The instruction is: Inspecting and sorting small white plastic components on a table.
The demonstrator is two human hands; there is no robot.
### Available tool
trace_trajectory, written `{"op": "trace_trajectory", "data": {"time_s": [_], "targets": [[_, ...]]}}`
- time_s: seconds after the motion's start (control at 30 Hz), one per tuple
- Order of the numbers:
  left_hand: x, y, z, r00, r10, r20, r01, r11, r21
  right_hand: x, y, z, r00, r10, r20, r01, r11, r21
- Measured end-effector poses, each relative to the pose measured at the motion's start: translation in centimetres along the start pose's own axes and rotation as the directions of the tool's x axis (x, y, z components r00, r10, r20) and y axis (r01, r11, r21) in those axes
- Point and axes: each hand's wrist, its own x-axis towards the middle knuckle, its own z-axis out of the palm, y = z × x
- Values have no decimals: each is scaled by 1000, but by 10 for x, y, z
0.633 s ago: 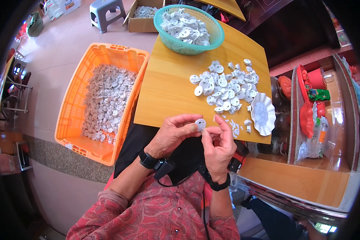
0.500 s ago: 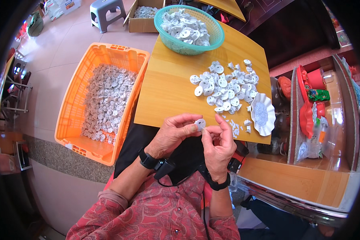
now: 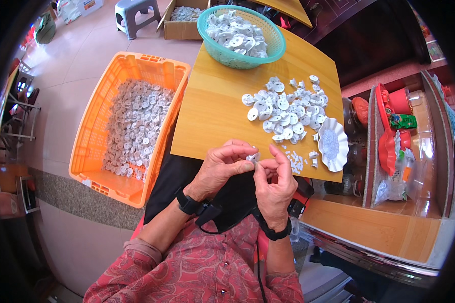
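Between thumb and fingers of my left hand (image 3: 215, 169) is a small white round plastic part (image 3: 253, 157), held above the table's near edge. The fingertips of my right hand (image 3: 275, 187) meet at the part's right side in a pinch; what they hold, if anything, is hidden. Beyond them a heap of similar white plastic parts (image 3: 288, 113) lies on the wooden table (image 3: 207, 106). Tiny white pieces (image 3: 296, 161) are scattered to the right of my hands, beside a scalloped white dish (image 3: 342, 154) holding more small pieces.
A green basket (image 3: 237, 61) full of white parts stands at the table's far side. On the left, an orange crate (image 3: 86, 146) holds many round parts. Farther back are a cardboard box (image 3: 187, 31) and a grey stool (image 3: 129, 17). An open compartment with red trays (image 3: 388, 151) stands right.
The round part has turned in my left fingers, from showing its flat face to a more edge-on view. Both hands stay in nearly the same place.
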Motion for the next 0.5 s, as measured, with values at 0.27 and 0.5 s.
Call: {"op": "trace_trajectory", "data": {"time_s": [0.27, 0.5], "targets": [[-1, 0, -3, 1000, 21, 4, -22, 999, 38, -1, 4, 3, 995, -91, 32, 93, 994, -60], [-3, 5, -2, 998, -43, -38, 40, 998, -55, -5, 5, 1, 996, 72, 43, -78, 984, 159]]}}
